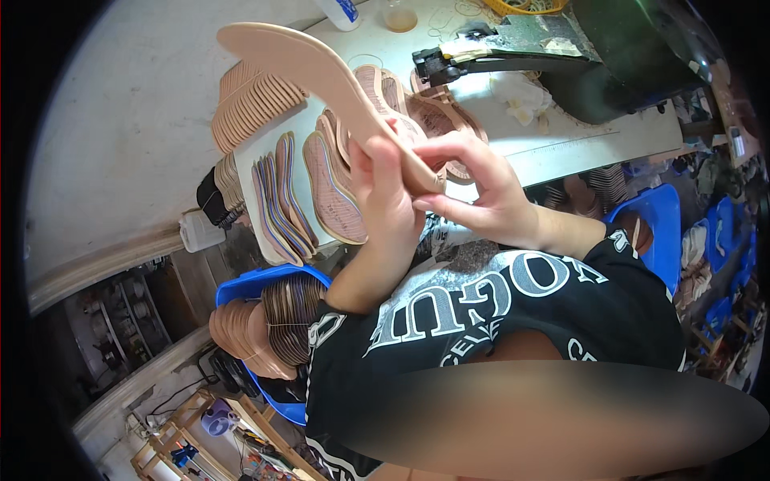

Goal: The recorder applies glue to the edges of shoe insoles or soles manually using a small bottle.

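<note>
A: When viewed from the head camera, holding what?
B: Holding one long, curved, smooth beige insole [341,90], raised above the near edge of a white table [642,136].
A: State of bare left hand [385,184]?
B: Closed on the insole near its lower end, pinching between thumb and fingers.
A: And bare right hand [485,192]?
B: Pinching the tip of that same end.
A: Noted on the tabletop?
B: Row of plain tan insoles [257,104] at left; printed pinkish insoles [333,192] nearer; black machine arm [525,62] beyond, to the right.
</note>
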The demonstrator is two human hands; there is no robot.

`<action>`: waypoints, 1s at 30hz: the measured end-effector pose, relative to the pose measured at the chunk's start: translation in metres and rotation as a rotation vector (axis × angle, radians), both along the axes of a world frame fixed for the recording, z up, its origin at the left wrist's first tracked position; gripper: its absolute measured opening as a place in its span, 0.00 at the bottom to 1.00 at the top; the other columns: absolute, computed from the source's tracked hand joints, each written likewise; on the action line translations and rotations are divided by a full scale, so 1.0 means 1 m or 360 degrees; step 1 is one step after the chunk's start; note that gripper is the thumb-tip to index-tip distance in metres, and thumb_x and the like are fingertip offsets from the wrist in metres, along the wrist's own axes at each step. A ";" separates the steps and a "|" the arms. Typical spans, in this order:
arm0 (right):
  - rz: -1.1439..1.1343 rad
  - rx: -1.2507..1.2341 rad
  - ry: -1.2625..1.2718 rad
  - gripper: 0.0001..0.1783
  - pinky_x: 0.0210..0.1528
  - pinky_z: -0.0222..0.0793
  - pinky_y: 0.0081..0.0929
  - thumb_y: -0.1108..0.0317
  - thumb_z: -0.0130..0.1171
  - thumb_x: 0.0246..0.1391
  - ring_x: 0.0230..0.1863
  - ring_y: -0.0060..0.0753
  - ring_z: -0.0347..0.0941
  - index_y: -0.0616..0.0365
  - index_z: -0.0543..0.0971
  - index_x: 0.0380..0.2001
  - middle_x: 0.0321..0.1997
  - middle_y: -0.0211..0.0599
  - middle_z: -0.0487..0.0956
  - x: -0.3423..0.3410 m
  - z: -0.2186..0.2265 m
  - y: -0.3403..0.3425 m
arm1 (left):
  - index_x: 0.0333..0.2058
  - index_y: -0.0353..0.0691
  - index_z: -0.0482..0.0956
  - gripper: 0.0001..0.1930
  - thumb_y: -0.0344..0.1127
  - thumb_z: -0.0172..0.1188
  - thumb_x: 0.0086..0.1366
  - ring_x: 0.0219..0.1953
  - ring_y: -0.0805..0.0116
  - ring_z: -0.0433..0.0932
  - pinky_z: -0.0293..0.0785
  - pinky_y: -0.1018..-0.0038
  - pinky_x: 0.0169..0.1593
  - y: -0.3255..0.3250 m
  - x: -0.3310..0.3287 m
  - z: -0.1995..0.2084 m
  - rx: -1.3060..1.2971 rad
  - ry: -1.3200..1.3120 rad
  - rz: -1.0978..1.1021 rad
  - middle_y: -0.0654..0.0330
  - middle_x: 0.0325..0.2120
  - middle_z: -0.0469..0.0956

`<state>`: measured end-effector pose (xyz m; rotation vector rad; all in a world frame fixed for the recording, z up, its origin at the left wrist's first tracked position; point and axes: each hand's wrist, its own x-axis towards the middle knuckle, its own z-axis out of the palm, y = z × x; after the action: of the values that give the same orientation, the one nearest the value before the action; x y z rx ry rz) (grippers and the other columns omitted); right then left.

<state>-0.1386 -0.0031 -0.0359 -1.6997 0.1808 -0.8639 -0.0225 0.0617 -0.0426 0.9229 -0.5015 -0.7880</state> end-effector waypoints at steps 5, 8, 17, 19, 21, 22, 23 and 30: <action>0.0143 0.0329 -0.0009 0.16 0.48 0.66 0.25 0.74 0.60 0.53 0.45 0.28 0.71 0.64 0.78 0.46 0.41 0.38 0.76 -0.002 -0.005 -0.006 | 0.36 0.41 0.67 0.21 0.56 0.51 0.66 0.25 0.79 0.65 0.64 0.82 0.28 -0.015 0.005 -0.005 -0.0169 0.0084 -0.0093 0.67 0.24 0.65; 0.0277 0.1257 -0.0088 0.16 0.49 0.68 0.21 0.73 0.61 0.53 0.41 0.23 0.73 0.65 0.77 0.46 0.38 0.33 0.77 -0.001 -0.003 -0.006 | 0.32 0.42 0.68 0.19 0.54 0.53 0.66 0.22 0.82 0.61 0.60 0.84 0.25 -0.018 0.004 -0.006 -0.0199 0.0021 0.0000 0.69 0.21 0.62; 0.0474 0.1501 0.0013 0.21 0.41 0.68 0.15 0.71 0.65 0.50 0.37 0.16 0.73 0.63 0.74 0.47 0.35 0.28 0.78 0.001 -0.022 -0.016 | 0.39 0.37 0.70 0.24 0.54 0.60 0.62 0.24 0.83 0.67 0.64 0.86 0.26 -0.018 0.004 -0.014 0.0083 -0.0082 -0.0024 0.69 0.26 0.68; 0.0360 0.1426 0.0048 0.21 0.41 0.67 0.15 0.70 0.65 0.50 0.37 0.15 0.73 0.63 0.74 0.47 0.35 0.28 0.78 0.003 -0.022 -0.015 | 0.34 0.40 0.70 0.21 0.54 0.58 0.63 0.22 0.84 0.65 0.61 0.85 0.24 -0.020 0.006 -0.016 0.0069 -0.0015 -0.0039 0.70 0.22 0.67; 0.0353 0.1435 0.0059 0.20 0.41 0.67 0.15 0.70 0.65 0.50 0.36 0.15 0.72 0.63 0.74 0.47 0.34 0.27 0.78 0.004 -0.020 -0.014 | 0.29 0.42 0.70 0.19 0.53 0.56 0.64 0.20 0.84 0.63 0.58 0.84 0.22 -0.021 0.007 -0.018 0.0065 0.0053 -0.0070 0.71 0.19 0.66; 0.0346 0.1442 0.0063 0.20 0.40 0.67 0.15 0.70 0.65 0.50 0.36 0.15 0.72 0.62 0.74 0.46 0.34 0.27 0.78 0.004 -0.018 -0.014 | 0.28 0.43 0.69 0.19 0.54 0.55 0.65 0.19 0.84 0.62 0.57 0.84 0.22 -0.022 0.007 -0.019 0.0045 0.0066 -0.0069 0.71 0.18 0.65; 0.0347 0.1448 0.0068 0.20 0.40 0.67 0.15 0.70 0.65 0.50 0.36 0.15 0.72 0.62 0.74 0.46 0.34 0.27 0.78 0.006 -0.017 -0.013 | 0.27 0.43 0.69 0.19 0.54 0.55 0.65 0.18 0.84 0.61 0.56 0.84 0.21 -0.021 0.007 -0.019 0.0025 0.0077 -0.0065 0.72 0.17 0.65; 0.0370 0.1463 -0.0097 0.21 0.40 0.67 0.14 0.71 0.64 0.51 0.36 0.15 0.72 0.62 0.72 0.48 0.34 0.27 0.78 0.010 -0.017 -0.009 | 0.26 0.44 0.68 0.19 0.53 0.54 0.65 0.17 0.84 0.61 0.56 0.84 0.21 -0.021 0.006 -0.005 0.0052 0.0100 -0.0028 0.72 0.17 0.64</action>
<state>-0.1288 -0.0126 -0.0527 -0.8107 0.2790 -0.5231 -0.0170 0.0411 -0.0475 0.9224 -0.4432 -0.8406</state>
